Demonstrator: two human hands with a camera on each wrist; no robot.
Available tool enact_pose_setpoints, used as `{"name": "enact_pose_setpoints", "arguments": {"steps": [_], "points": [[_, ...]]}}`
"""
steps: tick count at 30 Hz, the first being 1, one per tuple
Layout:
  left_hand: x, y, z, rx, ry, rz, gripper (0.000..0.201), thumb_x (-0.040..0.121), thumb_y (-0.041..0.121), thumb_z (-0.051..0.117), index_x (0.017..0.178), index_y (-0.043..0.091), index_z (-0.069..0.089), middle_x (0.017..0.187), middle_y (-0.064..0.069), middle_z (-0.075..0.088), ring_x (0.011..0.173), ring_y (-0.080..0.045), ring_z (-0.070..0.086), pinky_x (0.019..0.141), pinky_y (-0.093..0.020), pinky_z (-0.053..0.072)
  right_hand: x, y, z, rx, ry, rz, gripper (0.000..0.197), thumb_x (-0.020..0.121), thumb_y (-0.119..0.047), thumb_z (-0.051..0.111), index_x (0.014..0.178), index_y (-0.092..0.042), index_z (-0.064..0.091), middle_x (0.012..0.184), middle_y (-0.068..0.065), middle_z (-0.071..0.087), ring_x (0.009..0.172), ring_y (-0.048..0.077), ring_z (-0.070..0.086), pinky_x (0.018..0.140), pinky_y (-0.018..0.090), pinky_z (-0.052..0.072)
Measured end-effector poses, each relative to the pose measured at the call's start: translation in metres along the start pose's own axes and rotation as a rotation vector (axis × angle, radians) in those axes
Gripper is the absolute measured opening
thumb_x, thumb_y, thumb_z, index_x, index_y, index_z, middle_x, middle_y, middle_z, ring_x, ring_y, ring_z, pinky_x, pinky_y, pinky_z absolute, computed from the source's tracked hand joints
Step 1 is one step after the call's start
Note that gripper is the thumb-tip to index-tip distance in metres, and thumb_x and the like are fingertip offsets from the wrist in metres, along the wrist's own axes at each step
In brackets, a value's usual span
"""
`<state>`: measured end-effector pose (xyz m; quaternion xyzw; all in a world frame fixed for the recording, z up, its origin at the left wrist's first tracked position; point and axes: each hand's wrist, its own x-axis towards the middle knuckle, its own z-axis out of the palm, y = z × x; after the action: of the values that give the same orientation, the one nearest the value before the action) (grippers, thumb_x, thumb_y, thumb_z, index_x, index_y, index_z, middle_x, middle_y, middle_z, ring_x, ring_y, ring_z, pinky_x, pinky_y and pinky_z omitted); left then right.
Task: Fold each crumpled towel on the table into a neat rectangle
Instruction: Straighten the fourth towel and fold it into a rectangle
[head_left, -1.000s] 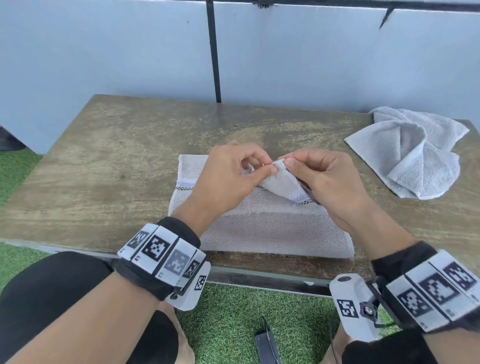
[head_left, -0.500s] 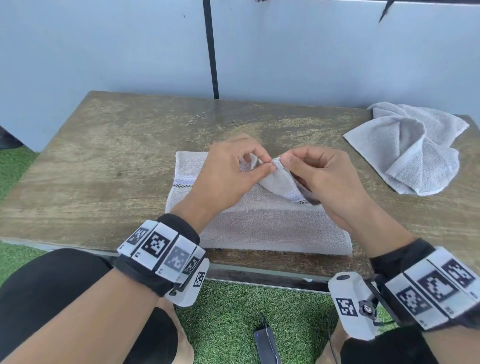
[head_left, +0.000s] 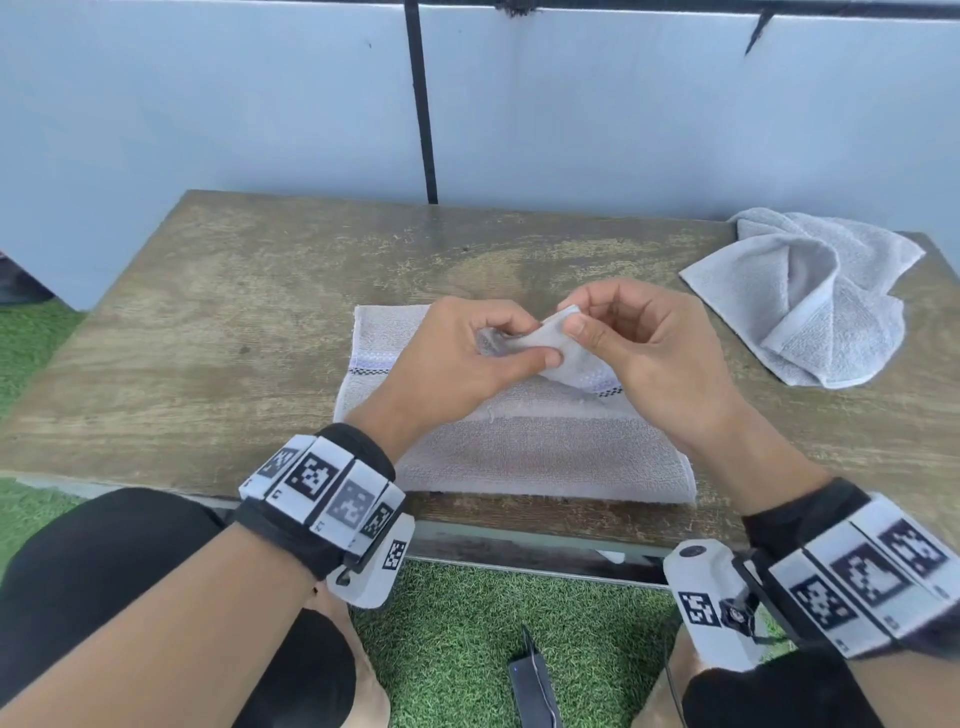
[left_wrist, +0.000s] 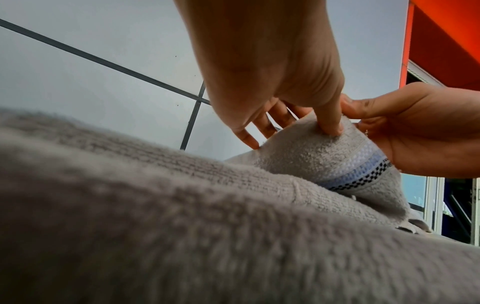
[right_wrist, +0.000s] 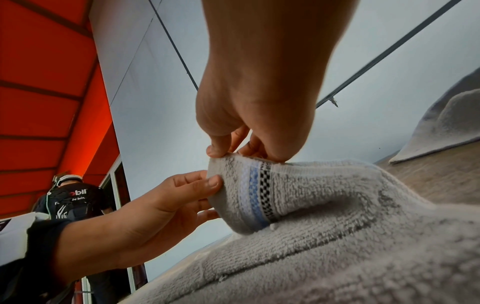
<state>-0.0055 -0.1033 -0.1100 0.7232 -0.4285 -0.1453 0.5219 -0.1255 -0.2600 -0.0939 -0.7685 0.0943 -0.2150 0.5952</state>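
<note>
A beige towel (head_left: 524, 447) with a blue and checked stripe lies folded near the wooden table's (head_left: 218, 332) front edge. Its upper right corner is lifted off the layer below. My left hand (head_left: 535, 345) pinches that corner between thumb and fingers. My right hand (head_left: 571, 318) pinches the corner's tip just beside it. The left wrist view shows my left hand (left_wrist: 296, 125) on the raised fold of the towel (left_wrist: 233, 226). In the right wrist view my right hand (right_wrist: 233, 153) holds the striped edge of the towel (right_wrist: 337, 226). A grey crumpled towel (head_left: 810, 296) lies at the back right.
A pale wall (head_left: 208, 104) with a black seam stands behind the table. Green artificial grass (head_left: 467, 639) and a dark flat device (head_left: 535, 686) lie below the front edge. Another person (right_wrist: 75, 197) stands far off in the right wrist view.
Both hands keep hold of the beige towel's corner. The right hand's pinch has shifted to the very tip, and the corner is raised and drawn slightly to the right.
</note>
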Motion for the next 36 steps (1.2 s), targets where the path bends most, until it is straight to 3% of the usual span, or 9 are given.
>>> {"name": "enact_pose_setpoints", "arguments": {"steps": [9, 13, 16, 20, 23, 26, 29, 33, 36], "points": [[-0.004, 0.045, -0.053, 0.175, -0.007, -0.078, 0.015, 0.083, 0.026, 0.081, 0.081, 0.011, 0.079, 0.081, -0.005, 0.074, 0.065, -0.031, 0.061, 0.054, -0.035, 0.044, -0.006, -0.061, -0.023, 0.021, 0.193, -0.178, 0.017, 0.093, -0.006, 0.069, 0.092, -0.023, 0.069, 0.081, -0.014, 0.068, 0.074, 0.006, 0.058, 0.071, 0.016, 0.047], [-0.006, 0.070, -0.088, 0.269, 0.007, -0.112, 0.015, 0.080, 0.029, 0.084, 0.080, 0.015, 0.080, 0.084, -0.009, 0.075, 0.075, -0.035, 0.065, 0.065, -0.031, 0.045, -0.001, -0.099, -0.044, 0.020, 0.311, -0.145, 0.015, 0.093, -0.009, 0.069, 0.088, -0.024, 0.069, 0.083, -0.004, 0.067, 0.077, 0.011, 0.056, 0.075, 0.026, 0.048], [-0.014, 0.086, -0.114, 0.294, 0.025, -0.149, 0.015, 0.079, 0.029, 0.084, 0.079, 0.015, 0.080, 0.081, -0.013, 0.073, 0.069, -0.019, 0.060, 0.067, -0.029, 0.043, 0.002, -0.121, -0.062, 0.004, 0.374, -0.111, 0.009, 0.093, -0.015, 0.070, 0.087, -0.022, 0.071, 0.079, -0.001, 0.066, 0.075, 0.016, 0.055, 0.072, 0.035, 0.047], [-0.030, 0.104, -0.141, 0.333, 0.058, -0.190, 0.002, 0.082, 0.019, 0.081, 0.081, 0.018, 0.079, 0.073, 0.009, 0.073, 0.059, 0.009, 0.060, 0.058, -0.005, 0.040, 0.007, -0.136, -0.076, -0.010, 0.424, -0.051, 0.013, 0.095, -0.015, 0.068, 0.084, -0.021, 0.070, 0.076, 0.001, 0.064, 0.068, 0.016, 0.055, 0.058, 0.026, 0.048], [-0.035, 0.106, -0.164, 0.360, 0.056, -0.195, 0.007, 0.082, 0.039, 0.080, 0.086, 0.034, 0.080, 0.081, 0.017, 0.077, 0.072, 0.006, 0.068, 0.074, -0.019, 0.050, 0.011, -0.142, -0.081, -0.071, 0.410, -0.006, 0.010, 0.095, -0.016, 0.068, 0.085, -0.019, 0.069, 0.077, 0.001, 0.063, 0.056, 0.004, 0.055, 0.046, 0.015, 0.046], [-0.031, 0.116, -0.177, 0.448, 0.036, -0.197, 0.012, 0.081, 0.050, 0.075, 0.087, 0.041, 0.079, 0.089, 0.017, 0.077, 0.086, -0.008, 0.073, 0.088, -0.036, 0.055, 0.025, -0.139, -0.085, -0.146, 0.407, 0.018, 0.011, 0.094, -0.017, 0.069, 0.084, -0.020, 0.069, 0.073, -0.003, 0.061, 0.056, 0.001, 0.053, 0.056, 0.015, 0.045], [-0.017, 0.132, -0.187, 0.465, 0.043, -0.157, 0.006, 0.088, 0.024, 0.076, 0.089, 0.028, 0.080, 0.087, 0.007, 0.078, 0.086, -0.013, 0.072, 0.083, -0.025, 0.054, 0.046, -0.140, -0.089, -0.179, 0.409, 0.058, 0.005, 0.094, -0.014, 0.069, 0.093, -0.011, 0.071, 0.073, 0.000, 0.062, 0.061, 0.008, 0.055, 0.059, 0.019, 0.048], [0.010, 0.146, -0.203, 0.485, 0.165, -0.133, 0.008, 0.079, 0.019, 0.084, 0.086, 0.020, 0.081, 0.078, 0.007, 0.076, 0.069, 0.004, 0.066, 0.067, -0.008, 0.047, 0.075, -0.155, -0.091, -0.100, 0.381, 0.066, 0.005, 0.096, -0.005, 0.064, 0.094, -0.001, 0.067, 0.076, 0.006, 0.062, 0.066, 0.013, 0.061, 0.071, 0.021, 0.060], [0.028, 0.160, -0.214, 0.498, 0.280, -0.069, 0.012, 0.079, 0.016, 0.084, 0.091, 0.012, 0.082, 0.078, -0.002, 0.076, 0.062, -0.004, 0.060, 0.061, -0.011, 0.048, 0.091, -0.174, -0.094, 0.000, 0.366, 0.013, 0.015, 0.097, 0.001, 0.061, 0.084, -0.006, 0.063, 0.078, 0.008, 0.062, 0.069, 0.014, 0.066, 0.077, 0.024, 0.061]]}}
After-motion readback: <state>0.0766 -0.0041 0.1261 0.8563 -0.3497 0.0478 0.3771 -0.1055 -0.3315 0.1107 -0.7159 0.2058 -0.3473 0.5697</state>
